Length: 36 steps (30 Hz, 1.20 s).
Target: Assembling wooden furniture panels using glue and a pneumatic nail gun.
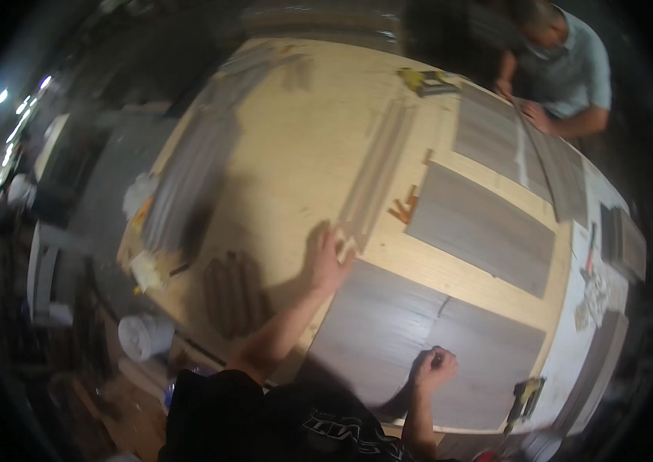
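Note:
My left hand (pixel 332 260) reaches to the near end of some long thin wood strips (pixel 379 173). Its fingers close on a small pale, crumpled-looking piece (pixel 347 246), too blurred to name. Over a large grey-brown wood panel (pixel 373 323), my right hand (pixel 436 371) is closed around a small dark object (pixel 438 359), mostly hidden by the fingers. A seam and a short dark mark run across the middle of that panel. Beyond it lies a second grey-brown panel (pixel 480 227), apart from the first.
Across the table (pixel 288 154), a person (pixel 573 69) handles a long strip (pixel 538 158) over another panel (pixel 488 127). A yellow-green power tool (pixel 426 82) lies near them. A nail gun-like tool (pixel 525 399) sits at right. Stacked strips (pixel 195 165) line the left edge; a white bucket (pixel 145 336) stands below.

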### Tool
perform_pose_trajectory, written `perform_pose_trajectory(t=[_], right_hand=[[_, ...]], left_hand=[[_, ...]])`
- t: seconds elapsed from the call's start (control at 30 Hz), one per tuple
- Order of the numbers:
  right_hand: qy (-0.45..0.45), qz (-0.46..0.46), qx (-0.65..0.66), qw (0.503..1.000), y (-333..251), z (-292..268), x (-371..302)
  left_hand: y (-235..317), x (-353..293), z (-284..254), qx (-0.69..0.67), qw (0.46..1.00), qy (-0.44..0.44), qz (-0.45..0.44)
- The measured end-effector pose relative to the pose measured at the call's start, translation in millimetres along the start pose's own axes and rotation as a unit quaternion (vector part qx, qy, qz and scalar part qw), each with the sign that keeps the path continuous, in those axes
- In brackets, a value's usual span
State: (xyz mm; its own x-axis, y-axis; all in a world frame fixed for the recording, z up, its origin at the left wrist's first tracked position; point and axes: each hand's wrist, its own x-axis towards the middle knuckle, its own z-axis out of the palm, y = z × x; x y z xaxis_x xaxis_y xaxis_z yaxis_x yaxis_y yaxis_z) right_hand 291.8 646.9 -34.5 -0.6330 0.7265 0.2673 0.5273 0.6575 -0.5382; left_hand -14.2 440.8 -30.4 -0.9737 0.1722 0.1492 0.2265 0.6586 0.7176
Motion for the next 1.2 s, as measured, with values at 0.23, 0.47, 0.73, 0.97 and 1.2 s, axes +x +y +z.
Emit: perform_pose_trajectory(t=[0.23,0.47,0.73,0.97,1.2], right_hand=[[0.001,-0.009,0.007,1.000,10,6,-3],[0.001,-0.004,-0.012,1.000,18,10,-12],[0.003,-0.105,-0.068,0.992,-22,24,-70],[-0.045,-0.035,-0.105,0.993,-94,53,-136],[-0.019,0.014,-0.121,0.992,-132,64,-153]], left_hand=[[10,-158,-92,-0.058,0.996,-0.014,-0.064],[-17,-182,-152,-0.014,0.997,0.061,-0.039],[-130,-104,-248,0.091,0.987,0.101,-0.084],[-271,10,-315,0.330,0.931,0.002,-0.158],[-267,51,-325,0.298,0.935,-0.052,-0.183]])
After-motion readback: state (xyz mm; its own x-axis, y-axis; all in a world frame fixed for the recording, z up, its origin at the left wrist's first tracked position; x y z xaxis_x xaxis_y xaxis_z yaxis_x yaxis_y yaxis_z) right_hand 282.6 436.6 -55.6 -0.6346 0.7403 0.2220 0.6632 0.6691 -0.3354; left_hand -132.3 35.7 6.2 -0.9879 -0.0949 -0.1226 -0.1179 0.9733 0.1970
